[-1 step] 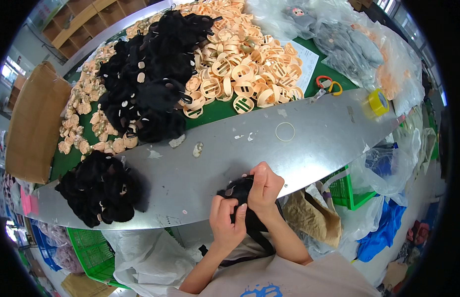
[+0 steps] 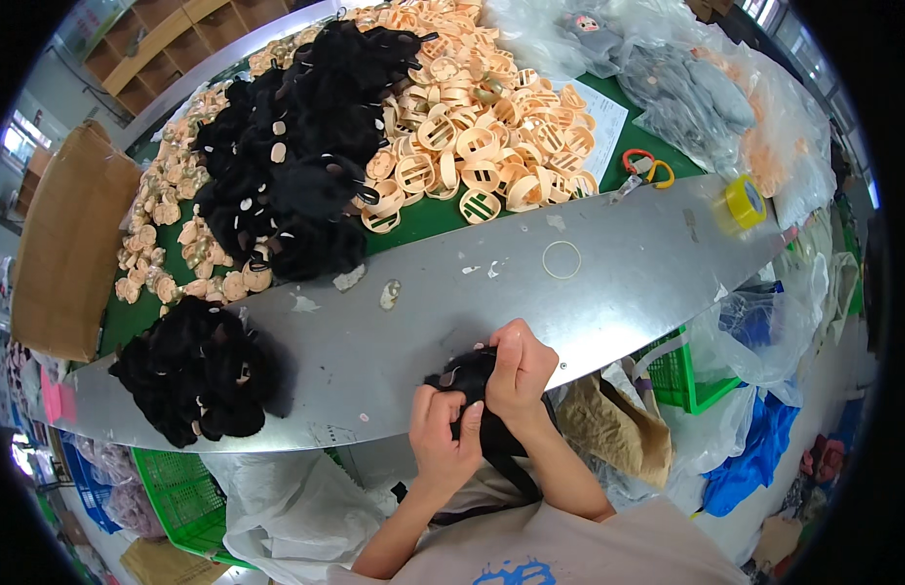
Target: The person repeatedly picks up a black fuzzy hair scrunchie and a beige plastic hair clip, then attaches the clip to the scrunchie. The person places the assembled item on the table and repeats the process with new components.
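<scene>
Both hands are closed on a black plush piece (image 2: pixel 475 368) at the near edge of the grey metal worktop (image 2: pixel 608 292). My left hand (image 2: pixel 442 437) pinches its near left side, thumb up. My right hand (image 2: pixel 519 375) grips it from the right, with the thumb pressed on top. Much of the piece is hidden by my fingers. To the left, on the same metal top, lies a small heap of black plush pieces (image 2: pixel 194 375). A larger pile of black plush pieces (image 2: pixel 287 166) rests farther back on the green table (image 2: pixel 423 222).
Peach plastic rings (image 2: pixel 477 141) and small peach parts (image 2: pixel 165 210) cover the green table. Scissors (image 2: pixel 647 168) and a yellow tape roll (image 2: pixel 745 202) lie at the right. A cardboard box (image 2: pixel 72 244) stands left. Green baskets (image 2: pixel 184 502) and plastic bags (image 2: pixel 287 517) sit below the edge.
My left hand has shifted very slightly to the left. Both hands keep their hold on the black plush piece.
</scene>
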